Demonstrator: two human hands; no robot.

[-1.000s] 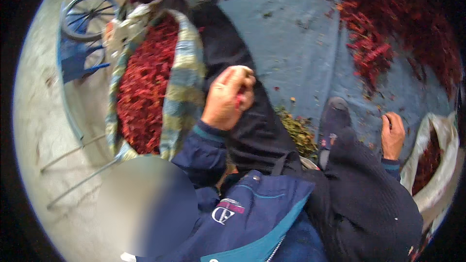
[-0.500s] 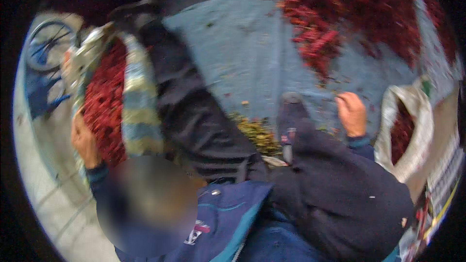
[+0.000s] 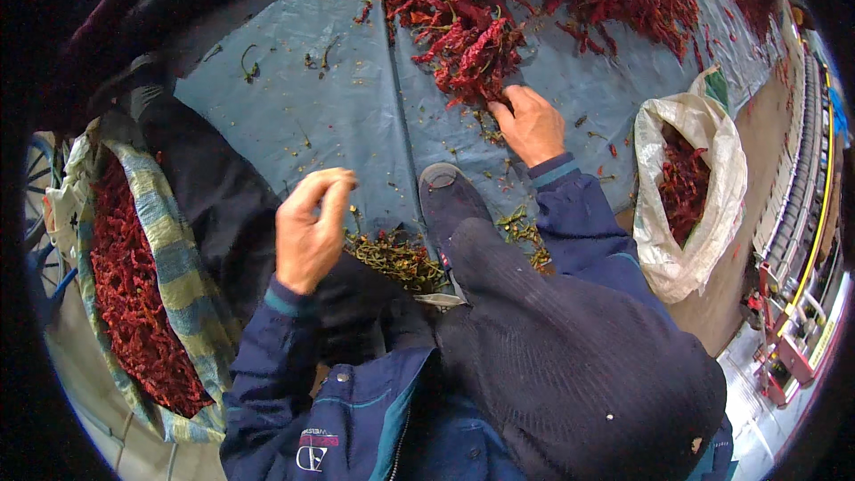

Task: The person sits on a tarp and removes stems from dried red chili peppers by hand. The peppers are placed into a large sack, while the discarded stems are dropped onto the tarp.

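Observation:
A heap of dried red chillies lies on the blue-grey tarp. My right hand is at its lower tip, fingertips closed on some chillies. My left hand hangs above my left thigh with fingers bent together; anything inside is hidden. Left of my leg stands a striped sack filled with red chilli pieces. At my right is a white woven sack holding dark red chillies. Loose green-yellow stems lie between my legs.
A wheel with blue metal parts is behind the striped sack. Another person's dark-clothed limb reaches along the upper left. A ribbed metal apparatus with a yellow bar is at the far right, beside concrete floor.
My view has shifted toward the tarp. My left hand has left the striped sack for a place above my thigh. My right hand has moved forward onto the chilli heap.

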